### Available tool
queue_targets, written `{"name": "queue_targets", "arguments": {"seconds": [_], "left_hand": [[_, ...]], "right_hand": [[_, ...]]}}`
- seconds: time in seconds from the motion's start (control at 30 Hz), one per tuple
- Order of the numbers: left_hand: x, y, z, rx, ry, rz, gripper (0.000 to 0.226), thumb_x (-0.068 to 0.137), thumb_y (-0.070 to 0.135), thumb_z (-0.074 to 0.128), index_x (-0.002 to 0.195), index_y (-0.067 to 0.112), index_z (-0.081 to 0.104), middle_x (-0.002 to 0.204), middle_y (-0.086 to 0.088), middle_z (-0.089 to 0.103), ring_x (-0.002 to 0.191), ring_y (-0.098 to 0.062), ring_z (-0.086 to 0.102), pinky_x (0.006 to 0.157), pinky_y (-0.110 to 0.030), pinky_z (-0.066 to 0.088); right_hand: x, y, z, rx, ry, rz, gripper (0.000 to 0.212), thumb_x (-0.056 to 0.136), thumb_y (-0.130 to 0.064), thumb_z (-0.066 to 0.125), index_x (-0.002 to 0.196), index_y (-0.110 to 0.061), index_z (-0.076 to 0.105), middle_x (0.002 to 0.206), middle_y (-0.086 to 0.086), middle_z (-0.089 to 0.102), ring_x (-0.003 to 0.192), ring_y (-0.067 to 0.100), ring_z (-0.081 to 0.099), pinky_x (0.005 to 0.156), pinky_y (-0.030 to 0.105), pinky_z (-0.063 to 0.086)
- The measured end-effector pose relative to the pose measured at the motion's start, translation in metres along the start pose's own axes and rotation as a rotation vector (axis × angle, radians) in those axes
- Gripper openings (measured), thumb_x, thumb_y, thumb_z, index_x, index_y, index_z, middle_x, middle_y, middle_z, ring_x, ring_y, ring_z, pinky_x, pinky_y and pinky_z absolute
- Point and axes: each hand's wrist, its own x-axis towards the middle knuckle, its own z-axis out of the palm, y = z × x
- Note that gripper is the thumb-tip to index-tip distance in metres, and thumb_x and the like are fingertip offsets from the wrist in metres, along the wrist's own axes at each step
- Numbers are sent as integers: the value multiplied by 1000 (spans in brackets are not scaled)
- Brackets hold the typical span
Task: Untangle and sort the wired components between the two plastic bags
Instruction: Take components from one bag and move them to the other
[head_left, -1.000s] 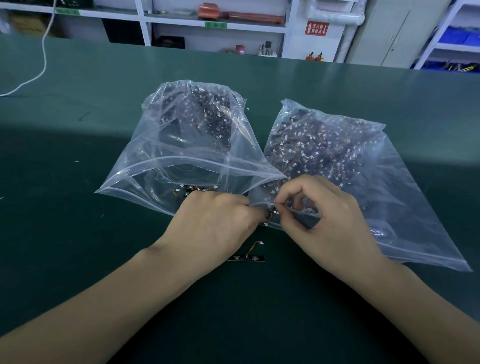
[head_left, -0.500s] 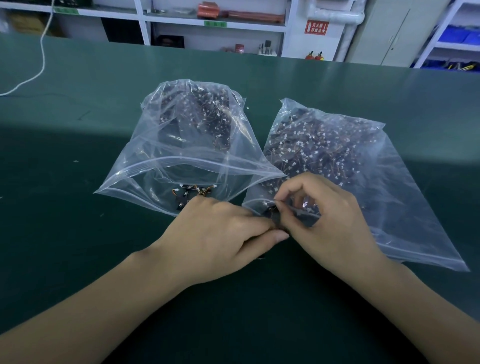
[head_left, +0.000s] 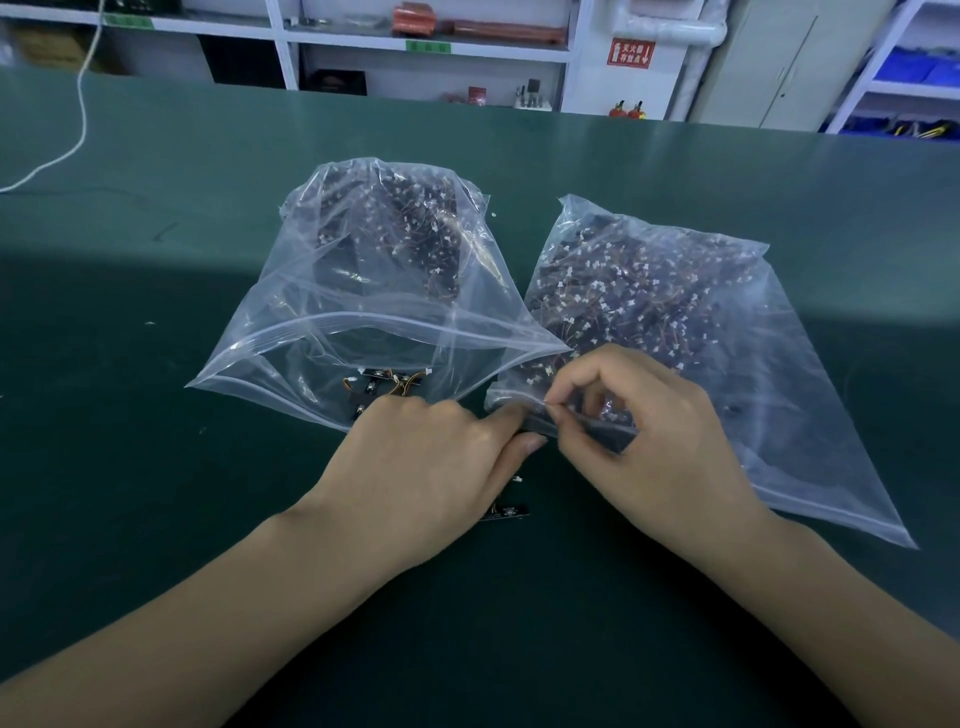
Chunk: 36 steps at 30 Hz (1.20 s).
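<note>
Bags (head_left: 675, 312) crowd ahead; table (head_left: 130, 415) leftward seemingly free.

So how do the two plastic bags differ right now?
The left bag gapes wide at its mouth, puffed up, with only a few loose parts near the opening; the right bag lies flatter, its parts spread through it. Nothing grips the left bag's rim, while the right hand pinches the right bag's near edge beside the left hand. Both are clear zip bags on the green table.

Light falls bright beyond my left bag (head_left: 374, 291); nearer than it, the table (head_left: 130, 467) lies in dim shadow. The plastic glints softly. Edges bow, slightly soft.
</note>
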Motion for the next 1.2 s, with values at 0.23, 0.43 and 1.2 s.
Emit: {"name": "queue_targets", "arguments": {"seconds": [0.23,0.43,1.2], "left_hand": [[2,-3,3,-44,5,-10,47,107,56,21,119,31,60,66,2,69,57,-30,68,52,-32,32],[3,-10,-5,-51,38,-43,11,101,27,63,106,30,72,63,5,66,52,-31,64,48,-29,34],[-4,-20,-22,-437,-282,91,38,94,72,44,96,38,60,96,20,52,87,-4,56,64,-12,33]], "right_hand": [[1,0,-1,-7,4,-20,25,84,4,77,94,-18,70,89,-20,61,79,15,61,77,28,49],[2,1,-2,-26,39,-53,23,84,8,75,93,-13,72,88,-6,66,78,21,62,76,39,52],[-2,5,1,-11,-48,37,23,89,-3,72,101,-22,73,89,-17,65,83,13,62,74,34,53]]}}
